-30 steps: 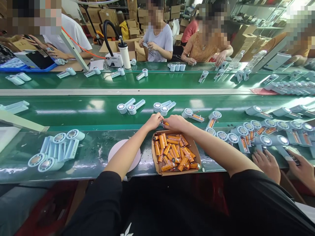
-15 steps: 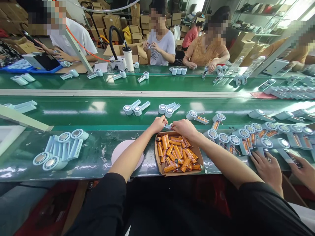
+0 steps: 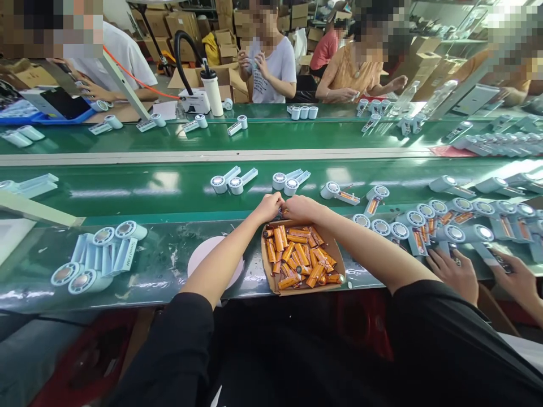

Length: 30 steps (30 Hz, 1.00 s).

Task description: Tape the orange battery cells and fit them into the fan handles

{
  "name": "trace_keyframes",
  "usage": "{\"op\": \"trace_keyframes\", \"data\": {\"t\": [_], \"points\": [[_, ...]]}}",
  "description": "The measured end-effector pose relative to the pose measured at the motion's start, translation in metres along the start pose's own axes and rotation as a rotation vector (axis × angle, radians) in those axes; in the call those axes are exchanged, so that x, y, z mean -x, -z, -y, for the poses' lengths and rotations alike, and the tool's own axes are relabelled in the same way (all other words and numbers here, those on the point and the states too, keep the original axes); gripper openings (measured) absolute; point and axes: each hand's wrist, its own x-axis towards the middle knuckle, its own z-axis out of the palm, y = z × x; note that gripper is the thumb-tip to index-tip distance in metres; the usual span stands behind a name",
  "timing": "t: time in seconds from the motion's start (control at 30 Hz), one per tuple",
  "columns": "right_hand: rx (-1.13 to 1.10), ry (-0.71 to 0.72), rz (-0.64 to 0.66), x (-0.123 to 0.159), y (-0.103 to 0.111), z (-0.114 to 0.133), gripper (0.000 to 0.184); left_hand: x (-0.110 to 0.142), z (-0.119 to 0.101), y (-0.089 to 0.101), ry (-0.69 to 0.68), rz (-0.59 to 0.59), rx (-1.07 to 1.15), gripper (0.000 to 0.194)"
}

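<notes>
My left hand (image 3: 270,207) and my right hand (image 3: 302,208) meet just beyond a shallow cardboard tray (image 3: 266,270). Both are closed, fingertips pinched around a small light-blue plastic fan part (image 3: 279,213), which they mostly hide. Orange cylindrical batteries (image 3: 302,254) with thin wires fill the tray below my wrists. Past my hands, light-blue handheld fans (image 3: 292,186) lie on the green belt with their handles open. To the right, a fan (image 3: 343,194) has an orange battery in its handle.
More fans (image 3: 100,254) are piled at the left, near a round pale disc (image 3: 206,257) partly under my left forearm. At the right, rows of fans (image 3: 414,219) crowd the bench beside a co-worker's hands (image 3: 456,274). Other people sit across the green conveyor (image 3: 169,141).
My hands have drawn closer together, and the light-blue part between them is now more hidden. The view has shifted slightly. Across the belt, co-workers' hands have moved.
</notes>
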Motion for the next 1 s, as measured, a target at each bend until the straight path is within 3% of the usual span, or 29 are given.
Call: {"op": "trace_keyframes", "data": {"t": [0.17, 0.27, 0.37, 0.47, 0.57, 0.63, 0.73, 0.83, 0.93, 1.0], "points": [[-0.053, -0.015, -0.008, -0.004, 0.004, 0.002, 0.027, -0.005, -0.011, 0.007, 0.016, -0.004, -0.016, 0.014], [-0.092, -0.045, -0.054, -0.004, 0.004, -0.016, 0.027, 0.017, -0.014, 0.021, 0.034, -0.058, -0.029, 0.023], [-0.132, -0.119, -0.116, 0.009, 0.004, -0.056, 0.019, 0.083, 0.005, 0.044, 0.05, -0.126, -0.071, 0.039], [-0.176, -0.211, -0.169, 0.027, 0.002, -0.103, 0.012, 0.177, 0.041, 0.066, 0.089, -0.166, -0.249, 0.041], [-0.212, -0.267, -0.21, 0.04, 0.001, -0.134, 0.015, 0.26, 0.071, 0.078, 0.153, -0.125, -0.47, 0.05], [-0.264, -0.278, -0.292, 0.043, 0.003, -0.139, 0.012, 0.293, 0.078, 0.081, 0.208, -0.046, -0.564, 0.058], [-0.346, -0.276, -0.551, 0.045, 0.011, -0.118, 0.011, 0.307, 0.07, 0.084, 0.257, 0.096, -0.61, 0.075], [-0.445, -0.198, -0.668, 0.063, 0.016, -0.064, 0.023, 0.3, 0.051, 0.09, 0.188, 0.123, -0.597, 0.07], [-0.6, -0.047, -0.51, 0.098, 0.01, 0.015, 0.032, 0.29, 0.026, 0.091, 0.054, -0.106, -0.564, 0.066], [-0.805, 0.095, -0.275, 0.12, -0.001, 0.07, 0.042, 0.287, 0.007, 0.087, -0.037, -0.321, -0.526, 0.072]]}}
